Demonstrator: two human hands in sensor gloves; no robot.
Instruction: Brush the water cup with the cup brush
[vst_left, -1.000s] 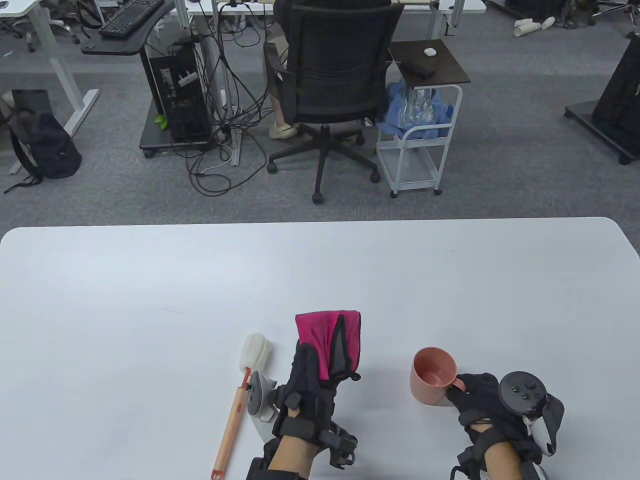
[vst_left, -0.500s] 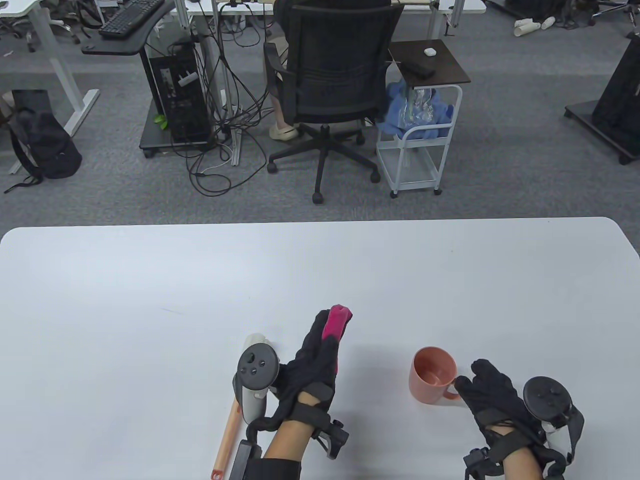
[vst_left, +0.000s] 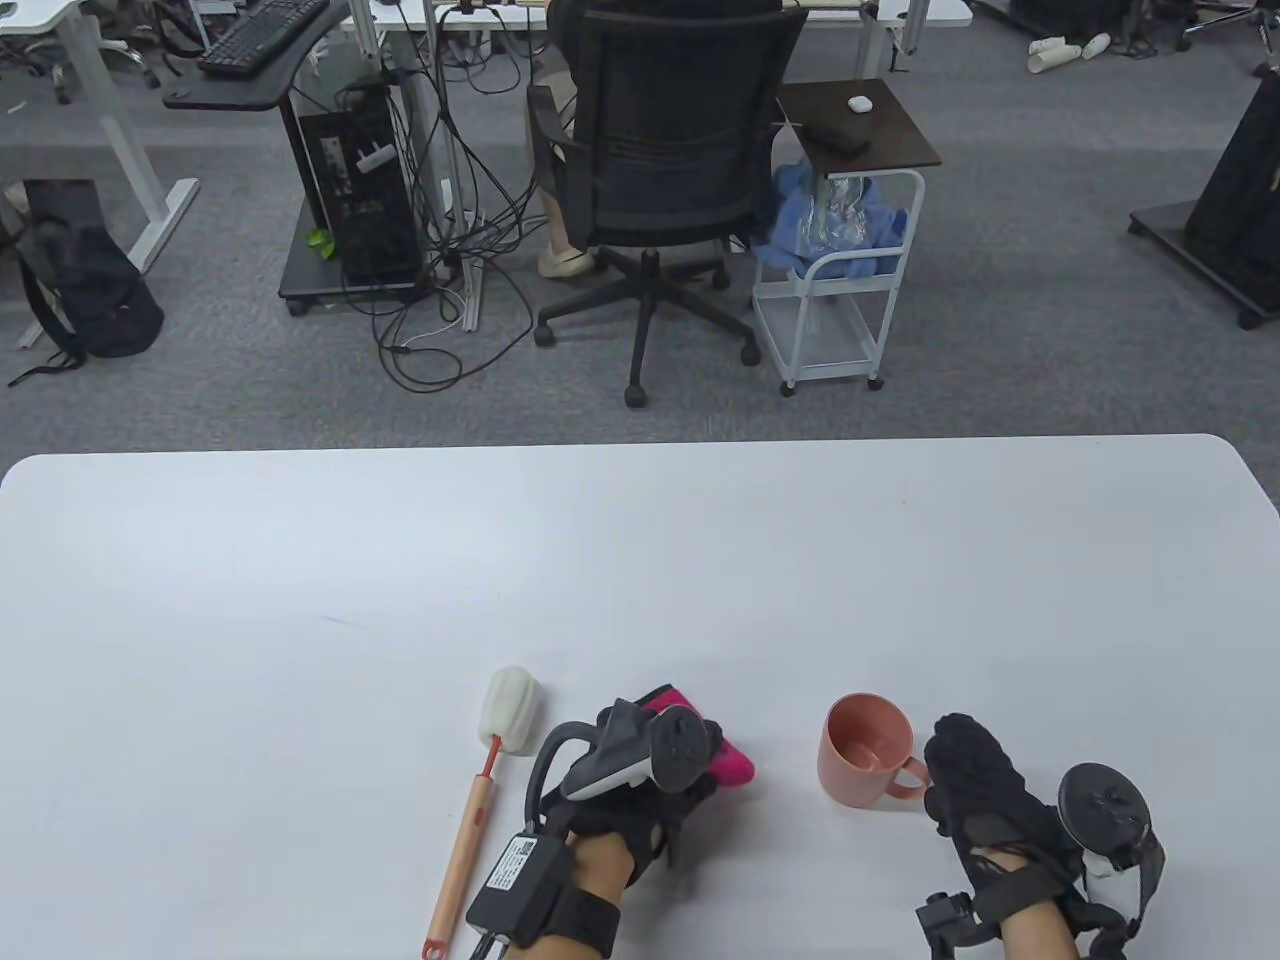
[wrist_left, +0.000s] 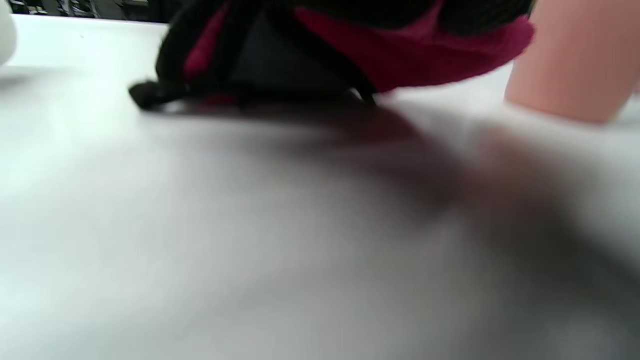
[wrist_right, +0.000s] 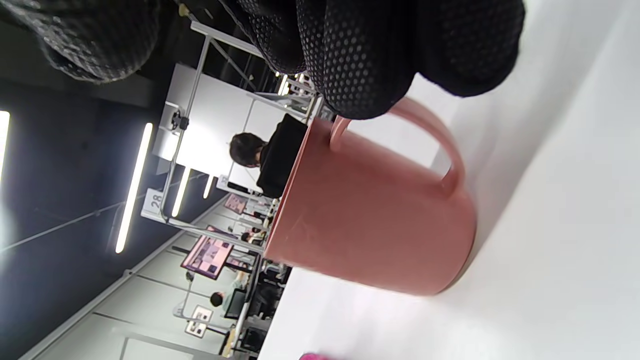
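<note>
Table view: my left hand (vst_left: 640, 790) bunches the pink cloth (vst_left: 735, 765); right hand (vst_left: 975, 790), grip unclear, should hook the cup (vst_left: 865, 750) handle firmly, brush (vst_left: 480, 790) untouched lower left.

The number "28" stands on a small white sign (wrist_right: 156, 201) fixed to a frame in the room behind, seen sideways in the right wrist view. A white label (vst_left: 512, 858) on the black box at the left wrist carries print too small to read.
</note>
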